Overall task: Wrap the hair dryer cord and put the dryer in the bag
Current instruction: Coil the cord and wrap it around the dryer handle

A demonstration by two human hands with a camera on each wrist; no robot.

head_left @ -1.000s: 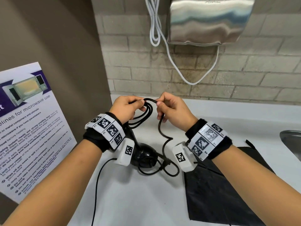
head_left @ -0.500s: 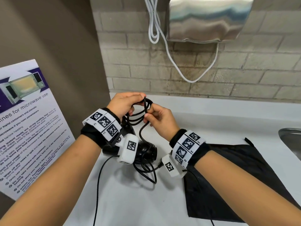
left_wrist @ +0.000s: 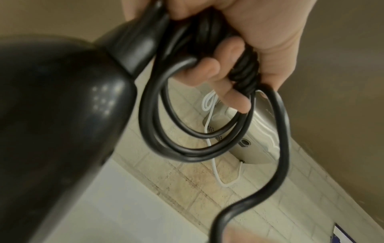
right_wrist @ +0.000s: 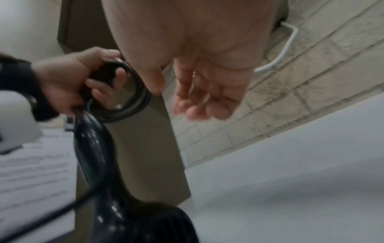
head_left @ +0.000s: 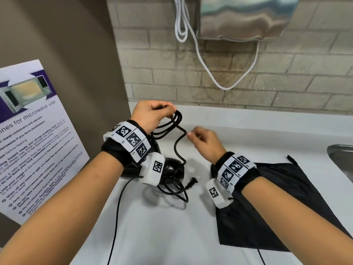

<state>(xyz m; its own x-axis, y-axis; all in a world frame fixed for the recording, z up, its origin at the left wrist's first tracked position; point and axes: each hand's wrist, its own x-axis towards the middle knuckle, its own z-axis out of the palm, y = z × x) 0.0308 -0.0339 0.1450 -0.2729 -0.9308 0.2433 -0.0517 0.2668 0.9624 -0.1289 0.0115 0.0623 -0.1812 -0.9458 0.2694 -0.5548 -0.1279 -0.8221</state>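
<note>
Centre frame: left hand [head_left: 150,115] is gripping the cord [head_left: 176,119] coils and the dryer [head_left: 172,169] handle; right hand [head_left: 205,143] is hanging relaxed, empty. Loose cord is remaining; bag [head_left: 277,207], lower right on the counter [head_left: 152,236], is awaiting the dryer.

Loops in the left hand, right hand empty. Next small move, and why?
Probably: right hand takes the slack cord hanging below the coils in the left hand and lays on another loop, since a loose tail and the plug lie on the counter.
</note>
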